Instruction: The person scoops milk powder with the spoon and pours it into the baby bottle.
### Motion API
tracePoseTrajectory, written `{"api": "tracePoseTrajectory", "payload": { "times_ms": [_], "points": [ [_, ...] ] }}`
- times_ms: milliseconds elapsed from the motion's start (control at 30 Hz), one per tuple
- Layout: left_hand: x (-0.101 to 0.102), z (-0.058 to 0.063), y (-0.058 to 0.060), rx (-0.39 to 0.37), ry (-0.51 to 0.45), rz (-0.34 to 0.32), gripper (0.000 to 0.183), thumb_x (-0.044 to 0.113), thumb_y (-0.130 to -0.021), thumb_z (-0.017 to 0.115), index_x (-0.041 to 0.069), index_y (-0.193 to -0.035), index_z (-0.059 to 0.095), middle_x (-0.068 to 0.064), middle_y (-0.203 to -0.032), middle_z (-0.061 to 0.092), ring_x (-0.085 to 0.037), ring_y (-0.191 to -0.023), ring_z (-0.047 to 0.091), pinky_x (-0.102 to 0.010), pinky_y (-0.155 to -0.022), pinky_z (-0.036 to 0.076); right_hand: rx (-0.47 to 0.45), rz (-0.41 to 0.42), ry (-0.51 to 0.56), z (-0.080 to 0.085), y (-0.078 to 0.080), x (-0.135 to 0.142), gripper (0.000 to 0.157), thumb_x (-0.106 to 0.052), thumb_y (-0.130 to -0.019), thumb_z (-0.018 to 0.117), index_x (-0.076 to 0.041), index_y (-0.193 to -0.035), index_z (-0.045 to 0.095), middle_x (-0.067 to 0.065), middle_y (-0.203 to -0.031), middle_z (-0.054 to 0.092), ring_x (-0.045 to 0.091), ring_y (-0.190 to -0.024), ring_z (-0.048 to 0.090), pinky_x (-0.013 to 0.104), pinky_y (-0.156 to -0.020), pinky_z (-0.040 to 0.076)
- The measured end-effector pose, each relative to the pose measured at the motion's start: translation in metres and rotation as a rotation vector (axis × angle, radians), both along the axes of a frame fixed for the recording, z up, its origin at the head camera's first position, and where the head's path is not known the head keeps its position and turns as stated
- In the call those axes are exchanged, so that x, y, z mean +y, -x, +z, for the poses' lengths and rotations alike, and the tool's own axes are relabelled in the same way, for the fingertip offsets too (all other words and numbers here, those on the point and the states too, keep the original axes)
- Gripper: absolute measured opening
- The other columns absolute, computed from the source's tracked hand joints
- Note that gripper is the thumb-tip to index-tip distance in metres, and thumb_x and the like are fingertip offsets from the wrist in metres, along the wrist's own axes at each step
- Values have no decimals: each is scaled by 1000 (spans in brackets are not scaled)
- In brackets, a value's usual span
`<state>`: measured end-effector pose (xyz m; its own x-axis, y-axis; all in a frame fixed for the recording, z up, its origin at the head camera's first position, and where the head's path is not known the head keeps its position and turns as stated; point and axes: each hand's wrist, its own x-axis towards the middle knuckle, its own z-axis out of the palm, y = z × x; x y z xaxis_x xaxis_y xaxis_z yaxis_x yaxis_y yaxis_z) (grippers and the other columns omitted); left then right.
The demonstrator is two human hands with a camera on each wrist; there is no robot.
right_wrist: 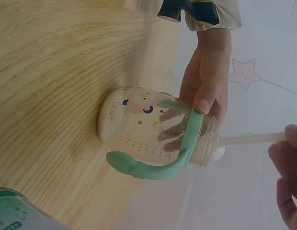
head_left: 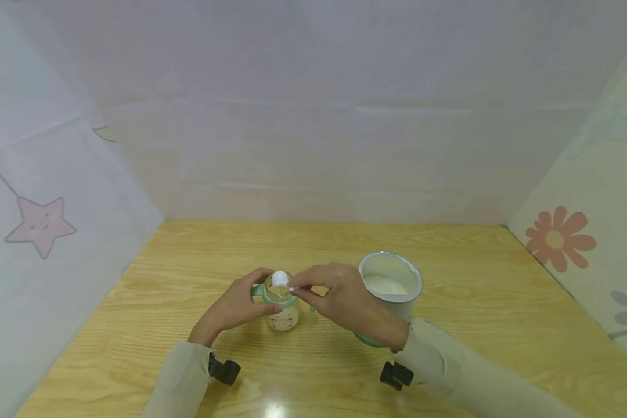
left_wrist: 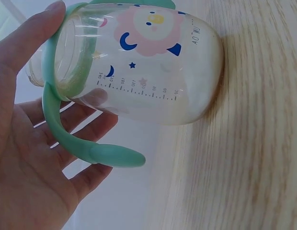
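Observation:
A clear baby bottle (head_left: 283,319) with a cartoon print, a printed scale and a mint-green handled collar stands upright on the table, its mouth uncovered. My left hand (head_left: 235,302) grips it at the collar, thumb on the near side and fingers behind the glass. Pale powder lies in the bottom of the bottle (left_wrist: 153,62). Between thumb and fingertips, my right hand (head_left: 339,296) pinches the handle of a white scoop (head_left: 279,278). The scoop's bowl is at the bottle mouth, and its handle (right_wrist: 251,139) shows in the right wrist view.
An uncapped can (head_left: 402,307) with pale powder (head_left: 384,284) inside stands to the right, partly behind my right wrist. Its green-printed side (right_wrist: 19,211) shows in the right wrist view. The wooden table (head_left: 303,244) meets printed cloth walls at the back and sides.

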<state>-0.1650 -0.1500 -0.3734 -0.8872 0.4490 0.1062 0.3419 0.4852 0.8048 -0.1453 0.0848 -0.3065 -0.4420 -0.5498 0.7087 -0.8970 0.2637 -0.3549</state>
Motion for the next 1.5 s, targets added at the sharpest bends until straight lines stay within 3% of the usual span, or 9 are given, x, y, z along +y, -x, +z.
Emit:
{"api": "tracePoseTrajectory", "payload": {
  "times_ms": [267, 733, 1033, 1500],
  "points": [
    [-1, 0, 0, 4, 8, -6, 61, 34, -84, 73, 14, -135, 46, -8, -125, 57, -21, -104, 58, -38, -85, 52, 42, -2, 15, 0, 0, 0, 11, 0, -77, 76, -4, -87, 75, 4, -84, 75, 8, -72, 69, 14, -68, 53],
    [8, 15, 7, 95, 45, -9, 66, 35, -83, 73, 12, -138, 44, -8, -133, 53, -28, -119, 49, -49, -97, 43, 91, -6, 69, 12, 3, 12, 14, 3, -75, 76, -5, -86, 74, 4, -79, 74, 7, -64, 65, 15, -62, 52],
    [18, 26, 8, 111, 73, -24, 71, 36, -83, 73, 9, -140, 40, -12, -136, 51, -29, -122, 49, -52, -100, 40, 93, -58, 107, 22, 4, 31, 16, 5, -73, 76, -5, -85, 74, 5, -78, 73, 10, -63, 63, 13, -52, 43],
    [31, 38, 16, 135, 118, -62, 70, 36, -83, 74, 10, -139, 41, -8, -133, 52, -27, -120, 51, -49, -101, 42, 147, -125, 94, 28, 4, 52, 22, 9, -68, 78, -4, -86, 73, 6, -79, 72, 10, -61, 62, 21, -60, 52]
  ]
}}
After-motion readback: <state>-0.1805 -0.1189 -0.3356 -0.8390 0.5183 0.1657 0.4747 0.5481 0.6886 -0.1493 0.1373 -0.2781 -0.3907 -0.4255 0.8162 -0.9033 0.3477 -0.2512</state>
